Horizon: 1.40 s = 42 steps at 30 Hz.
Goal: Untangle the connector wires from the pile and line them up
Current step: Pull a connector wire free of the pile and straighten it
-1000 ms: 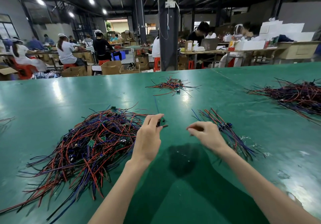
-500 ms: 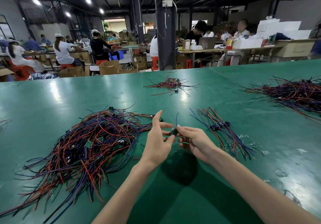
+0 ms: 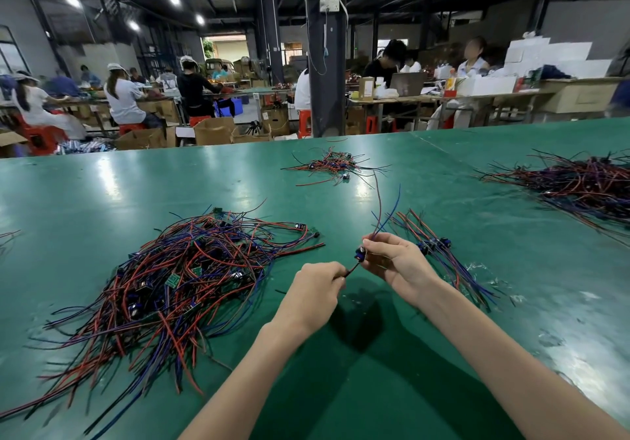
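Note:
A big tangled pile of red and blue connector wires (image 3: 170, 286) lies on the green table (image 3: 392, 388) at the left. My right hand (image 3: 395, 262) pinches the small blue connector of one wire (image 3: 360, 254), whose red and blue strands rise above my fingers. My left hand (image 3: 317, 289) pinches the lower red end of that same wire, just below and left of the connector. Right of my right hand lies a lined-up row of wires (image 3: 439, 252), partly hidden by that hand.
A small wire bundle (image 3: 332, 165) lies at the table's far middle, and a larger dark heap (image 3: 579, 187) at the far right. Behind the table stand a dark pillar (image 3: 325, 64), cardboard boxes and several seated people at other benches.
My left hand left the pile's edge, met the right hand at the middle, then dropped lower. The connector wire now hangs stretched between both hands, its strands pointing up.

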Each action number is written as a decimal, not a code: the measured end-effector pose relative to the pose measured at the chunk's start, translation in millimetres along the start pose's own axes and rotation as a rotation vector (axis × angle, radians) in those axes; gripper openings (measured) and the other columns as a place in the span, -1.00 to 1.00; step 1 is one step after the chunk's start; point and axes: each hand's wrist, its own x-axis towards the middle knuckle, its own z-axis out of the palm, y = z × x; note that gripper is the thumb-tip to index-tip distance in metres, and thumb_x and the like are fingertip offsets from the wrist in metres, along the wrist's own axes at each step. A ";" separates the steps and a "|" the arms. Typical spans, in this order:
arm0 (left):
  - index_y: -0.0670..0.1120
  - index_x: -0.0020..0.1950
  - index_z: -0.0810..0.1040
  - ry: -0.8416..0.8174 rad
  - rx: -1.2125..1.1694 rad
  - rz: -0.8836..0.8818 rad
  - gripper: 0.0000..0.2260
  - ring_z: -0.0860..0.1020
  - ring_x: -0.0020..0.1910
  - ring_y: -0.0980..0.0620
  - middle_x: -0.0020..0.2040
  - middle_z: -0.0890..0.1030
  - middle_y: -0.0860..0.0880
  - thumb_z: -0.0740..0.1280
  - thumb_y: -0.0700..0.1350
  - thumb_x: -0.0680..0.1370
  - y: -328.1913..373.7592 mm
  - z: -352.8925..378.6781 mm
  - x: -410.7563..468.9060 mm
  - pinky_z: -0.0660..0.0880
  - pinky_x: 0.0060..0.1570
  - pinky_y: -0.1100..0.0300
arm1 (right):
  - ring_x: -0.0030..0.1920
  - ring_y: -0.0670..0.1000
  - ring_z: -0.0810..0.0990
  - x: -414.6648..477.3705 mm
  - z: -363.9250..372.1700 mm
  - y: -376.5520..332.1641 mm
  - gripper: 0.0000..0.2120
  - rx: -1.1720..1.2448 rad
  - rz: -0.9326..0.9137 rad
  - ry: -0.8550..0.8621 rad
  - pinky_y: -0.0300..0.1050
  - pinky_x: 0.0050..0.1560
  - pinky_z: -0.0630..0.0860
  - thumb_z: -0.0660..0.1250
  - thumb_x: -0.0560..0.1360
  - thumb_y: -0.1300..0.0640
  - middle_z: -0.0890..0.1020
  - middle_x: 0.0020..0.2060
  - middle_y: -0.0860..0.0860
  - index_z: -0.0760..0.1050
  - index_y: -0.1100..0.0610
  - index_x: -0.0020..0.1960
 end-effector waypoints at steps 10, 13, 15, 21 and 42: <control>-0.20 -0.09 0.55 -0.189 -0.702 -0.397 -0.89 0.52 -0.30 0.08 -0.23 0.57 -0.07 0.34 -0.39 0.48 4.5 -5.4 5.2 0.58 -0.24 0.26 | -0.45 0.01 0.61 1.7 3.7 7.0 -0.90 0.071 0.080 -0.012 -0.21 -0.35 0.61 0.24 0.49 0.44 0.61 -0.43 0.13 0.51 0.33 -0.15; -0.15 -0.07 0.54 -0.231 -0.957 -0.487 -0.92 0.56 -0.28 0.06 -0.22 0.61 -0.02 0.30 -0.31 0.54 9.4 -6.0 5.8 0.59 -0.22 0.26 | -0.46 -0.07 0.59 -1.9 6.7 10.7 -0.89 -0.061 0.064 -0.069 -0.28 -0.39 0.57 0.26 0.49 0.42 0.62 -0.43 0.09 0.54 0.30 -0.13; -0.18 -0.03 0.55 -0.209 -0.991 -0.498 -0.94 0.58 -0.31 0.07 -0.17 0.64 -0.05 0.28 -0.25 0.58 8.3 -4.7 6.5 0.61 -0.22 0.24 | -0.45 -0.10 0.58 -4.5 8.8 12.9 -0.88 -0.128 0.043 -0.104 -0.30 -0.38 0.56 0.28 0.49 0.41 0.62 -0.43 0.07 0.57 0.29 -0.12; -0.22 -0.09 0.58 -0.189 -0.966 -0.488 -0.95 0.55 -0.43 0.09 -0.27 0.61 -0.09 0.33 -0.30 0.54 3.1 -2.7 4.1 0.59 -0.29 0.21 | -0.36 -0.06 0.51 -8.1 11.5 14.5 -0.86 -0.280 -0.013 -0.104 -0.29 -0.27 0.49 0.30 0.49 0.38 0.57 -0.37 0.07 0.60 0.27 -0.01; -0.20 -0.08 0.55 -0.149 -1.053 -0.516 -0.94 0.50 -0.46 0.04 -0.26 0.56 -0.18 0.29 -0.31 0.54 14.2 -6.7 2.5 0.51 -0.42 0.26 | -0.43 -0.11 0.42 -3.9 6.4 13.4 -0.91 -0.303 0.001 -0.088 -0.33 -0.40 0.36 0.41 0.44 0.28 0.55 -0.43 0.00 0.55 0.18 -0.24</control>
